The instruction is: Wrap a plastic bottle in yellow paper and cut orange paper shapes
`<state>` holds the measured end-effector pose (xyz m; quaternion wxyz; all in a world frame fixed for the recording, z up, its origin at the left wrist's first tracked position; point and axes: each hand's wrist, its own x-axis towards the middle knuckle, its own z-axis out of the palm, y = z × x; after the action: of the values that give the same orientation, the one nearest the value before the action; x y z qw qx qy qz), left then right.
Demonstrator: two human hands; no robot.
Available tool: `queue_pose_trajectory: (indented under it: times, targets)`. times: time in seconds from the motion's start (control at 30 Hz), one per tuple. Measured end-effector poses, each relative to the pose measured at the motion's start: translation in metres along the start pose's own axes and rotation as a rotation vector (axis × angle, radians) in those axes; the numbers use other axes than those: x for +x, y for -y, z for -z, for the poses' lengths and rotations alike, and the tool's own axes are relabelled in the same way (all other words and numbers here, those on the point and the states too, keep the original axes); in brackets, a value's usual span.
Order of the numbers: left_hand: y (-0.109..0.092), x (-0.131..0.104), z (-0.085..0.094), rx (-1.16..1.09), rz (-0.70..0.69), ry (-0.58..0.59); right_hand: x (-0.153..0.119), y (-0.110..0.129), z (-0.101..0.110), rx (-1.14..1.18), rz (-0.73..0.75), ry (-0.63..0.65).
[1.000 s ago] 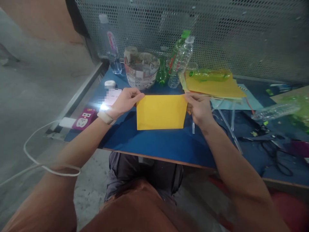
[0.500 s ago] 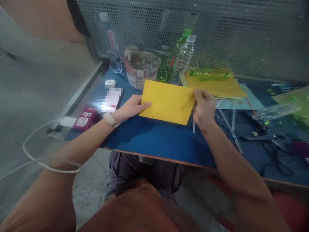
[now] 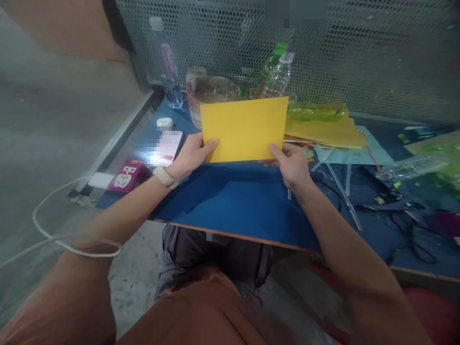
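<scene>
dim, glare at phone [image 3: 174, 144], blurry edges

- From my distant seat, I see the left hand [image 3: 192, 153] pinching the yellow paper [image 3: 244, 127] at its eight o'clock side.
- The right hand [image 3: 293, 165] holds it at four o'clock, above the blue table [image 3: 233, 206].
- Around this paper, I find the round basket [image 3: 193, 108] at eleven, partly hidden.
- The phone [image 3: 174, 145] lies at nine, the purple socket [image 3: 134, 175] at eight.
- At three lies the paper stack [image 3: 323, 132], with a green bottle [image 3: 319, 112] upon it.
</scene>
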<state>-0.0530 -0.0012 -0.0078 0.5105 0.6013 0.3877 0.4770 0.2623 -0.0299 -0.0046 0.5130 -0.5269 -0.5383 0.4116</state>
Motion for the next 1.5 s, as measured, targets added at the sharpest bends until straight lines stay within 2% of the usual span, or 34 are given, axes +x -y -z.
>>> queue_pose_trajectory:
  times: [0.8, 0.97, 1.13, 1.4, 1.5]
  targets:
    - [-0.002, -0.001, 0.000, 0.042, 0.020, -0.017, -0.001, 0.002, 0.001, -0.005, -0.021, 0.028]
    - [-0.006, -0.001, 0.001, 0.053, -0.019, -0.112, 0.000, 0.002, 0.001, -0.004, -0.002, 0.037]
    - [-0.016, 0.000, 0.004, -0.001, -0.077, -0.212, -0.001, 0.002, 0.001, -0.037, -0.024, 0.113]
    - [-0.023, 0.001, 0.007, 0.063, -0.161, -0.274, -0.001, 0.007, 0.001, -0.020, -0.036, 0.138]
    - [-0.022, 0.001, 0.009, 0.079, -0.117, -0.265, 0.003, 0.006, 0.006, -0.022, -0.045, 0.152]
